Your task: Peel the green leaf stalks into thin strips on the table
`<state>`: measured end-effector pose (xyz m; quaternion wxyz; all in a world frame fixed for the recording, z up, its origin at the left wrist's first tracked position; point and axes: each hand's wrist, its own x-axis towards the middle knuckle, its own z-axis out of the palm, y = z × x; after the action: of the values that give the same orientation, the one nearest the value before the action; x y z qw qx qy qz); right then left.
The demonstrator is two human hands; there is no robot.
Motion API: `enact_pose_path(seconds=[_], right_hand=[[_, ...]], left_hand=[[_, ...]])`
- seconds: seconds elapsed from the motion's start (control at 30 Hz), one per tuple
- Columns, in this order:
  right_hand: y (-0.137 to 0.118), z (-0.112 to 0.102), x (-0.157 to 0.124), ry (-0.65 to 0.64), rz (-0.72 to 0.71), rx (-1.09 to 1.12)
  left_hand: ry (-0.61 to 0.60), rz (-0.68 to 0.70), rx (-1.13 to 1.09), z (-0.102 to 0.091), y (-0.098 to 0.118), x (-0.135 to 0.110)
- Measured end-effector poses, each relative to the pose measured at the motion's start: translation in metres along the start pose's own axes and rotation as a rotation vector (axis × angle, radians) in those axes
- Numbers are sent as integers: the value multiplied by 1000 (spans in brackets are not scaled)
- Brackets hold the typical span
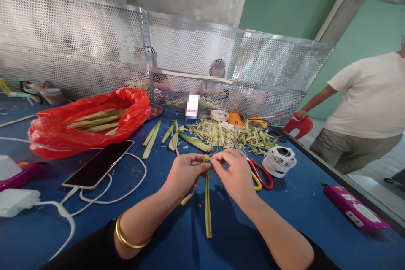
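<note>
My left hand (pixel 185 173) and my right hand (pixel 233 174) meet over the blue table (pixel 164 236). Both pinch the top of a folded green palm-leaf strip (pixel 207 204), whose long ends hang down toward me. A gold bangle (pixel 126 236) sits on my left wrist. Just right of my right hand lie scissors with red and yellow handles (pixel 261 175), and beyond them a roll of white strap (pixel 279 160).
A red plastic bag (pixel 88 124) of leaf strips lies at the left. A phone (pixel 98 163) on a white cable, loose leaves (pixel 152 138), a heap of trimmings (pixel 234 134), a magenta case (pixel 356 209). A perforated metal screen (pixel 95 46) backs the table. A person in a white shirt (pixel 370 97) stands right.
</note>
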<state>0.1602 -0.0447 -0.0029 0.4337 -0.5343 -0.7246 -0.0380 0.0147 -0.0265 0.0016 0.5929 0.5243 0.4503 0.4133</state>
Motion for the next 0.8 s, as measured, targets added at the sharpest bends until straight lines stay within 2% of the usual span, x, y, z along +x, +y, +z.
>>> enact_pose_path(seconds=[0.23,0.53,0.7,0.8], right_hand=[[-3,2,-3,68,-92,-103],[0,3,-1,-17,61,123],[2,4,-2,-32,269,221],[4,5,-3,-48,300,260]], left_hand=[[-21,-6,-19,-2,1,-1],[-22,1,-7,0,-2,-1],[-22,-14,8,1,1,-2],[-23,-14,22,1,1,-2]])
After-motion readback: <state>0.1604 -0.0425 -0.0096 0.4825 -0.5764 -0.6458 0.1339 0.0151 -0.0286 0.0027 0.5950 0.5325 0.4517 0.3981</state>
